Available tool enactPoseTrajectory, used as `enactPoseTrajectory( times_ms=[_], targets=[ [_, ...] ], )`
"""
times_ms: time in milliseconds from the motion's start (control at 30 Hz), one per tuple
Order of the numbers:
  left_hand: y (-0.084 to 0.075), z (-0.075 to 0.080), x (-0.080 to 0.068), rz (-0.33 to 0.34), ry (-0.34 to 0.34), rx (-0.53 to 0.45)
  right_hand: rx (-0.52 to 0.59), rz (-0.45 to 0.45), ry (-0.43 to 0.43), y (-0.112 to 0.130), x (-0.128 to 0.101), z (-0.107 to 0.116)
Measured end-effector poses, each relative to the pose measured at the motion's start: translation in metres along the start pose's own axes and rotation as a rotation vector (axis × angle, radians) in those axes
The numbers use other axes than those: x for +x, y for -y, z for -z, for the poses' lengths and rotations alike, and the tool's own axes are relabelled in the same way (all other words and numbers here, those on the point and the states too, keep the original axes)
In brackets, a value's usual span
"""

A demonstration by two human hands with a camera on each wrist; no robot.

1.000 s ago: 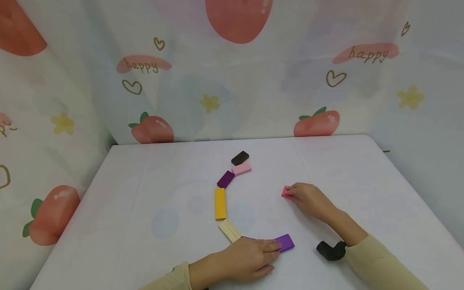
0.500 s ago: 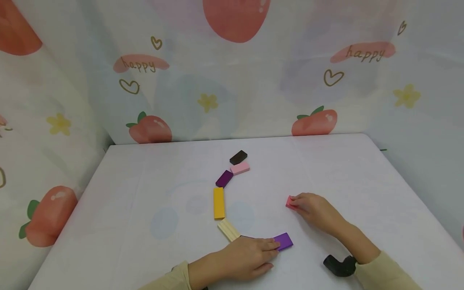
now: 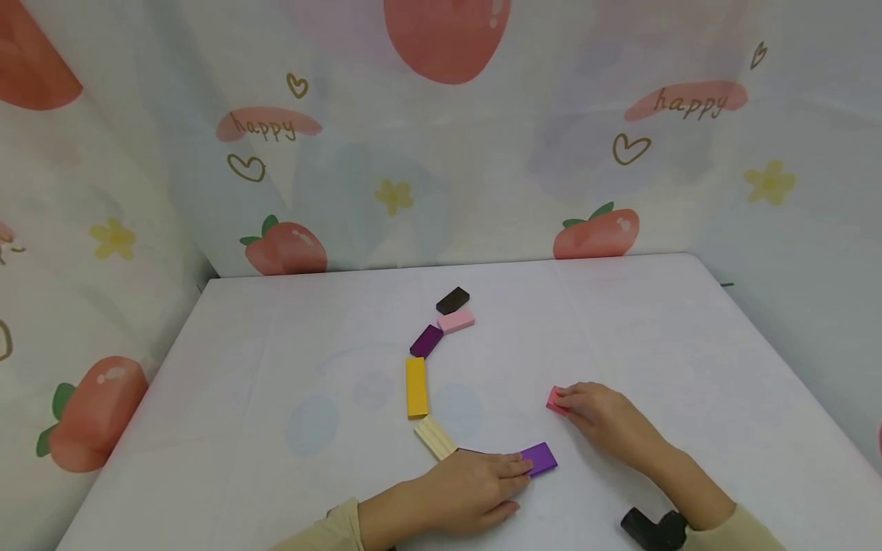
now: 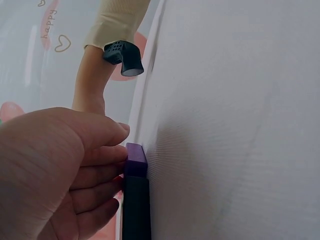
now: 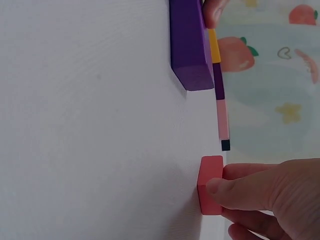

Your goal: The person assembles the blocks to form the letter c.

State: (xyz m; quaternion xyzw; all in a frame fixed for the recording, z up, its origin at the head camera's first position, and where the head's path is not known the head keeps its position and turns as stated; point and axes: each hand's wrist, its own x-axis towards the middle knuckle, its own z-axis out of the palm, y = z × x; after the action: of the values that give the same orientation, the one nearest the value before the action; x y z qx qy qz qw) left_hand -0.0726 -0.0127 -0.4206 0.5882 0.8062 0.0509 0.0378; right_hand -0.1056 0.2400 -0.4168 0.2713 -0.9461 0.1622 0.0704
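My right hand point(image 3: 613, 421) pinches a coral-red block point(image 5: 211, 172) between thumb and fingers, close over the white table. To its left, in the head view, my left hand point(image 3: 472, 490) lies with fairly straight fingers on a bright purple block point(image 3: 543, 458). That hand largely covers a dark block point(image 4: 136, 207), which stands end to end with the purple one. From there the curved row runs on through a ridged cream block point(image 3: 436, 438), a yellow block point(image 3: 416, 388), a dark purple block point(image 3: 426, 340), a pale pink block point(image 3: 457, 321) and a dark brown block point(image 3: 452, 300).
A black wrist camera point(image 3: 648, 528) sits at the right sleeve. The white tabletop point(image 3: 289, 329) ends at the back against a hanging printed cloth point(image 3: 475, 176), and the same cloth hangs at both sides.
My right hand has come nearer to me and slightly right, carrying the coral-red block down toward the level of the purple block. My left hand and the row stay in place.
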Motion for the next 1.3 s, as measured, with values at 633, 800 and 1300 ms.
enactPoseTrajectory(
  times_ms=[633,800,1300],
  targets=[
    [0.000,0.000,0.000,-0.005,-0.033,0.026,-0.015,0.039,-0.087,0.017,-0.021,0.001],
    [-0.001,0.001,0.001,-0.003,-0.028,0.009,-0.008,0.041,-0.107,0.020,-0.027,-0.002],
    [-0.001,-0.001,0.000,-0.004,-0.032,0.002,-0.008,0.147,-0.273,0.024,-0.033,-0.012]
  ],
)
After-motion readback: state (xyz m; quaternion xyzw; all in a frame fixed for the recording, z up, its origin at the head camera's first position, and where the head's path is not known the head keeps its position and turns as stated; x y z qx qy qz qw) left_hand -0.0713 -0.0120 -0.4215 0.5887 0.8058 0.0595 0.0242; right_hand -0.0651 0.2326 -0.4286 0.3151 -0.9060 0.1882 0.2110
